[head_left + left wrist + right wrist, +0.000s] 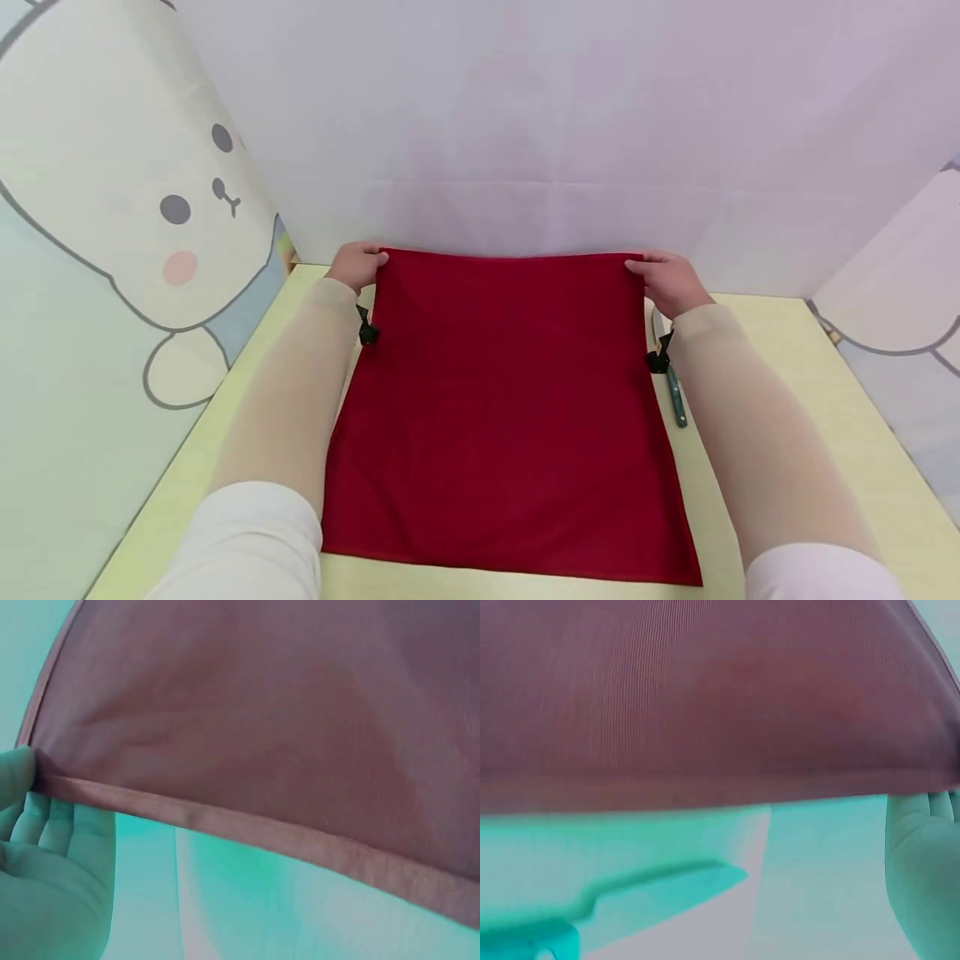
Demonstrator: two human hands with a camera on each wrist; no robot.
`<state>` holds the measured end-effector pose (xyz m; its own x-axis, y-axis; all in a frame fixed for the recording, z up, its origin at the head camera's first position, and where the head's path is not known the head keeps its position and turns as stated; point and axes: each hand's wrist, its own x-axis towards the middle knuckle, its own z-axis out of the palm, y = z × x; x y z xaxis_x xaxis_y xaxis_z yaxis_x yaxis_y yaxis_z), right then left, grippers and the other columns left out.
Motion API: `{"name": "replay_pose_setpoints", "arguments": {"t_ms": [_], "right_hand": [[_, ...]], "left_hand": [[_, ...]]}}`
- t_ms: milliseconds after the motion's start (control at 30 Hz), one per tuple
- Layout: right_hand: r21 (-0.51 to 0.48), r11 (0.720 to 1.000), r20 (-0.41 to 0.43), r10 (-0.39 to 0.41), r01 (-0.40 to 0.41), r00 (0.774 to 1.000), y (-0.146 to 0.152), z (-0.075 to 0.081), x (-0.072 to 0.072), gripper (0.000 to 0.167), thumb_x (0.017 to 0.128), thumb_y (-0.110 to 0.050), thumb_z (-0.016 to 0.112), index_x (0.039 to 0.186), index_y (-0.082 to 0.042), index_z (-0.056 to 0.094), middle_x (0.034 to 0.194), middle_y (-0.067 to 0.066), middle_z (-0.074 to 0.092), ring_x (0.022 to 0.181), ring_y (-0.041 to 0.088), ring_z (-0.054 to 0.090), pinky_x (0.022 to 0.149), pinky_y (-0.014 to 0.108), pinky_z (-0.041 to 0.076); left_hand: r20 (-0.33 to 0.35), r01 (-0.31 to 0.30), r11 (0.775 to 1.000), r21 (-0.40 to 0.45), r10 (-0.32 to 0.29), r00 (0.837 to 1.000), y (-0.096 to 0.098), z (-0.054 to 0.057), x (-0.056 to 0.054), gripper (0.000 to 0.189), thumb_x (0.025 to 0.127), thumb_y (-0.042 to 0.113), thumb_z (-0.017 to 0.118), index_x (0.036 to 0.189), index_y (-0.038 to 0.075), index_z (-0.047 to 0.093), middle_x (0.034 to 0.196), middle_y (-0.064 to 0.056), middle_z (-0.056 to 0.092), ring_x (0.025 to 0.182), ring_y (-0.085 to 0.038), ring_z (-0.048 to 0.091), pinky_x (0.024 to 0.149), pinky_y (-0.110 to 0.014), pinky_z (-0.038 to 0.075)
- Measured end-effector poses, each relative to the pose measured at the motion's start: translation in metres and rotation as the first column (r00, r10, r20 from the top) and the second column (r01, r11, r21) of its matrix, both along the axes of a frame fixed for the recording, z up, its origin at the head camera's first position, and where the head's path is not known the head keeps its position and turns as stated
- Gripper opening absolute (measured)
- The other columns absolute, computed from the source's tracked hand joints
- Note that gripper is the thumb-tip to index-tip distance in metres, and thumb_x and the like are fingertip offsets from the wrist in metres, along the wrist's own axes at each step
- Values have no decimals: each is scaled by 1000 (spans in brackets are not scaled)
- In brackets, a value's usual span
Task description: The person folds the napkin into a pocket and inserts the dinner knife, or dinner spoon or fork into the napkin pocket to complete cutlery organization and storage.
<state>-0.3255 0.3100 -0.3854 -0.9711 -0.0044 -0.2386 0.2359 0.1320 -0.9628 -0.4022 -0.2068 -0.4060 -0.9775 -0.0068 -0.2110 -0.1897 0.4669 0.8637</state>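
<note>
A dark red cloth (pixel 510 400) is spread out in front of me, its near edge lying over the table. My left hand (pixel 357 265) pinches its far left corner between thumb and fingers. At the far right corner, my right hand (pixel 670 282) pinches the cloth the same way. The far edge is held up and runs nearly straight between both hands. In the left wrist view the hemmed cloth (pixel 247 727) hangs above the surface from the left hand (pixel 56 862). The right wrist view has the right hand (pixel 926 855) at its right edge, under the cloth's hem.
A knife (pixel 677 398) with a green handle lies on the table beside the cloth's right edge, partly behind my right wrist; its blade (pixel 667 900) shows below the cloth. The pale yellow table (pixel 795 400) meets a whitish curtain (pixel 555 125) at the back. Cartoon-printed sheets (pixel 112 150) flank both sides.
</note>
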Motion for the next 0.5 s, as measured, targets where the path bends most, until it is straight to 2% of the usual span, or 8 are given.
{"name": "replay_pose_setpoints", "arguments": {"t_ms": [100, 200, 300, 400, 500], "right_hand": [[29, 999, -3, 21, -21, 1000, 3, 5, 2, 55, 108, -22, 56, 153, 4, 39, 155, 15, 38, 141, 24, 44, 115, 38, 38], [39, 999, -36, 13, -12, 999, 8, 8, 2, 44, 107, -23, 58, 141, 4, 52, 139, 10, 52, 127, 21, 54, 111, 38, 42], [31, 999, -76, -6, 8, 997, 12, 8, 1, 37, 106, -24, 60, 132, 2, 58, 125, 4, 60, 114, 16, 59, 104, 34, 48], [-14, 999, -99, -31, 30, 995, 13, 7, 0, 35, 105, -22, 62, 130, 3, 61, 114, 0, 64, 107, 14, 61, 96, 28, 52], [-63, 997, -120, -61, 54, 991, 13, 7, -2, 28, 104, -19, 64, 123, 2, 64, 106, -1, 66, 100, 13, 62, 88, 25, 54]], "left_hand": [[-2, -2, 1000, 14, 2, 1000, -4, 2, -2, 41, 110, 24, 50, 142, 1, 57, 135, -16, 56, 125, -27, 57, 101, -41, 51], [-10, -9, 999, 42, 9, 1000, -5, 7, -4, 41, 110, 26, 50, 142, 2, 57, 133, -13, 56, 124, -25, 56, 102, -41, 51], [-24, -25, 994, 104, 28, 999, -2, 13, -1, 40, 110, 26, 50, 141, 2, 57, 130, -10, 56, 119, -22, 56, 102, -39, 51], [-24, -43, 983, 177, 48, 999, 0, 15, 1, 37, 110, 26, 51, 137, 3, 58, 123, -7, 56, 113, -18, 56, 101, -37, 50], [-17, -61, 971, 231, 67, 998, 3, 17, 3, 32, 109, 27, 52, 131, 4, 59, 115, -3, 56, 105, -14, 56, 97, -34, 50]]}}
